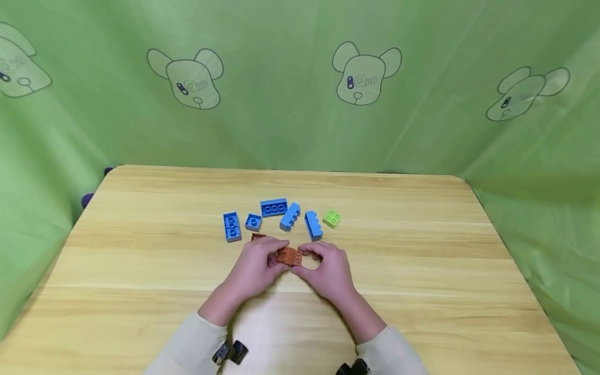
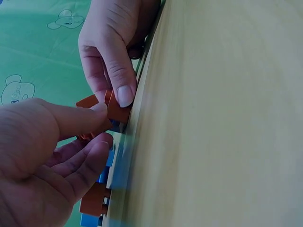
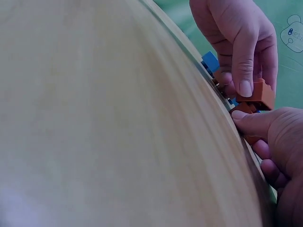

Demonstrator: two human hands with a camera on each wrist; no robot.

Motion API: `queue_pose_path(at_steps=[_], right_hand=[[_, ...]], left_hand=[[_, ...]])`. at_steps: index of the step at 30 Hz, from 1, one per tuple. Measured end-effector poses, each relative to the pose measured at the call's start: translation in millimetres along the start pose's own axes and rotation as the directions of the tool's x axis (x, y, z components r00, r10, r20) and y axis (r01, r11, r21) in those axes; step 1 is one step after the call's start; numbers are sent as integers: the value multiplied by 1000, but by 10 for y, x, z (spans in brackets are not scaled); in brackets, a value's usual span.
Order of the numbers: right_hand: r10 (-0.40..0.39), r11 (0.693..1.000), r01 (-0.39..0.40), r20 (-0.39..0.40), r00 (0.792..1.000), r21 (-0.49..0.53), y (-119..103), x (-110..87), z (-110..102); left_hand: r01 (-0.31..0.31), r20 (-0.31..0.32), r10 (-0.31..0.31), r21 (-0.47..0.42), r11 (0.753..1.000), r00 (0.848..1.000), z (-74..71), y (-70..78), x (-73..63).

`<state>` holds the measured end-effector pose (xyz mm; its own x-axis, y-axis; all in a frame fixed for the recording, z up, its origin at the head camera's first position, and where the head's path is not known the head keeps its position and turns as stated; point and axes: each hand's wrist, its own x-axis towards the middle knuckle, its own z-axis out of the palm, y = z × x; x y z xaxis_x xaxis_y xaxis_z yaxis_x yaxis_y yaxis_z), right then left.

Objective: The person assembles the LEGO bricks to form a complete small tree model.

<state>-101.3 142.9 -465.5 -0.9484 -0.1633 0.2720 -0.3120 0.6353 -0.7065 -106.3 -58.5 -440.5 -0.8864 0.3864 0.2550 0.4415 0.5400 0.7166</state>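
Observation:
My left hand (image 1: pixel 259 263) and right hand (image 1: pixel 330 268) meet in the middle of the table, fingertips close together. In the left wrist view, the left thumb and fingers pinch an orange brick (image 2: pixel 100 126). Right against it, my right hand pinches a second orange brick (image 2: pixel 118 112) between thumb and fingers. Seen from the right wrist, the left hand's brick (image 3: pixel 263 97) is tilted and overlaps the right hand's brick (image 3: pixel 242 108). Studs show on the right part of the orange pieces (image 1: pixel 289 256) in the head view; fingers hide some of their sides.
Just beyond the left hand lies another orange-brown brick (image 1: pixel 258 236), partly hidden. Several blue bricks (image 1: pixel 274 207) lie scattered past the hands, some on their sides. A light green brick (image 1: pixel 331 219) sits at their right. The wooden table (image 1: pixel 422 260) backs onto a green curtain (image 1: pixel 281 130).

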Motion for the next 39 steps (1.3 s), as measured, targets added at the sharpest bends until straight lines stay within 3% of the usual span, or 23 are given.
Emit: queue_pose_path(at_steps=[5,14,27,39], right_hand=[[7,1000,-7,1,1000,-10,5,24,4],[31,999,-31,-1,1000,13,29,26,21],[28,1000,-28,-11,1000,5,29,25,9],[15,1000,-15,-23,1000,20,38,15,16]], left_hand=[[45,-3,-45,-56,997,999,14,14,36],[-7,-13,5,-104,995,1000,27,30,48],[-40,21,42,-89,995,999,36,32,101],[2,54,0,-42,999,999,24,49,147]])
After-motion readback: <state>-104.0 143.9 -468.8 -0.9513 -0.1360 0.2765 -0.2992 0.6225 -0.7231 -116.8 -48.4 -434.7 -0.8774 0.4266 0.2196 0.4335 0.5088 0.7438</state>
